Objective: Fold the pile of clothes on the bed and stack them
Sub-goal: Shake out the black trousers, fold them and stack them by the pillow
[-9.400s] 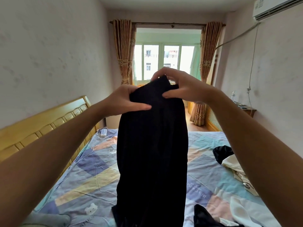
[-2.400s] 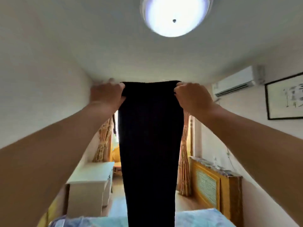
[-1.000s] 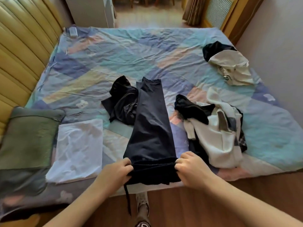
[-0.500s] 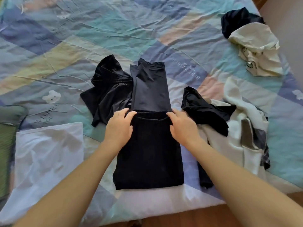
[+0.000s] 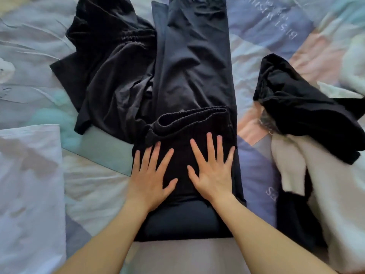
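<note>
Black trousers [image 5: 194,62] lie lengthwise on the bed, legs running away from me. Their waist end is folded over onto the legs, so the elastic waistband [image 5: 189,117] lies across the middle. My left hand [image 5: 152,175] and my right hand [image 5: 212,171] press flat on the folded part, fingers spread and straight, side by side.
A crumpled black garment [image 5: 110,72] touches the trousers on the left. To the right lies a heap of black [image 5: 304,111] and cream clothes [image 5: 331,194]. A folded white piece [image 5: 29,184] sits at the left on the patchwork bedsheet [image 5: 262,26].
My hands let go of the waistband after folding it over the legs and slid back toward me. They now press flat on the fold. The camera has moved closer.
</note>
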